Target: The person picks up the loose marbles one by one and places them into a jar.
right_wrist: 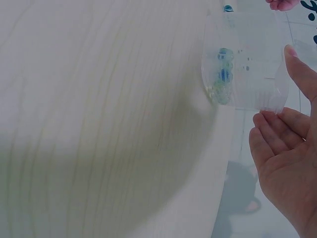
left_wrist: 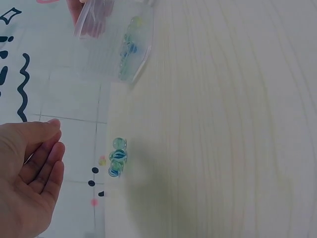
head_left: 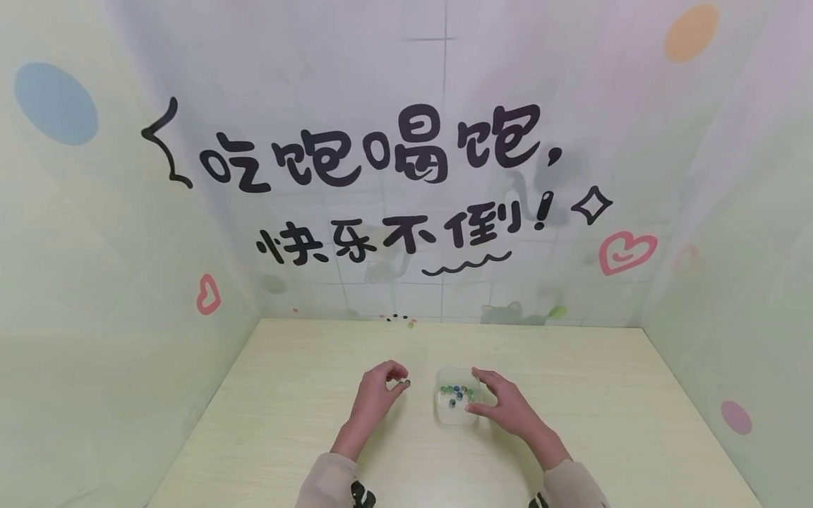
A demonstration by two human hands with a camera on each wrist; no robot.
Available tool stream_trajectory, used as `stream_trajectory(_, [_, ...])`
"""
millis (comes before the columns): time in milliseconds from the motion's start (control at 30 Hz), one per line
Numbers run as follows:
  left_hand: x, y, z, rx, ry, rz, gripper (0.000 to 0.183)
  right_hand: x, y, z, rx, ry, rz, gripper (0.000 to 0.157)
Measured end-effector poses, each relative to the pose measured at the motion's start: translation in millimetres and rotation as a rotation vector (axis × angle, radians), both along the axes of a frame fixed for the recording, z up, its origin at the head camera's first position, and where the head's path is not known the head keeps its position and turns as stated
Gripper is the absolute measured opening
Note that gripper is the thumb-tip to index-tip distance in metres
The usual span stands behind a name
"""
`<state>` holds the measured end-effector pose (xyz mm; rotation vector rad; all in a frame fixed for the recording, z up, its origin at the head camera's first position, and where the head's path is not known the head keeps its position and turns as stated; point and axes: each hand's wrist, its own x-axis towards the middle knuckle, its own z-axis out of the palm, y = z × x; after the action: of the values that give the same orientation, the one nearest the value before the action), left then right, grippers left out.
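Observation:
My right hand [head_left: 508, 406] holds a clear plastic container [head_left: 459, 418] at its right side. In the right wrist view the thumb lies on one part of the rim and the fingertips touch another. Several green and blue glass marbles [head_left: 456, 390] sit in the bottom of the container. To its left, my left hand [head_left: 376, 391] hovers over the table, its fingers loosely bent and no marble showing between them. Another small cluster of marbles [left_wrist: 118, 156] lies on the tabletop just past the left fingertips; the left thumb partly covers it in the head view.
The pale wood-grain table [head_left: 286, 409] ends at a back wall [head_left: 356, 296] printed with black lettering and pink hearts. Printed side walls [head_left: 718, 339] border the table left and right.

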<state>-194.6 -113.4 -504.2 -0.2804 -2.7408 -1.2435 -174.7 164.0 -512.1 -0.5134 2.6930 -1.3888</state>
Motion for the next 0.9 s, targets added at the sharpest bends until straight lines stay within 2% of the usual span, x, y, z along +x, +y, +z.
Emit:
stream_trajectory(267, [-7.7, -9, -5.5, -0.006, -0.017, 0.028, 0.017, -1.6, 1, -2.0, 0.0, 0.01, 0.006, 0.075])
stream_trajectory(500, [-10.1, -13, -4.0, 0.004, -0.028, 0.041, 0.017, -1.7, 1, -2.1, -0.008, 0.013, 0.004, 0.074])
stream_trajectory(900, [-23.1, -21, -11.2, -0.046, -0.044, 0.081, 0.015, -2.0, 1, -2.0, -0.012, 0.009, 0.009, 0.074])
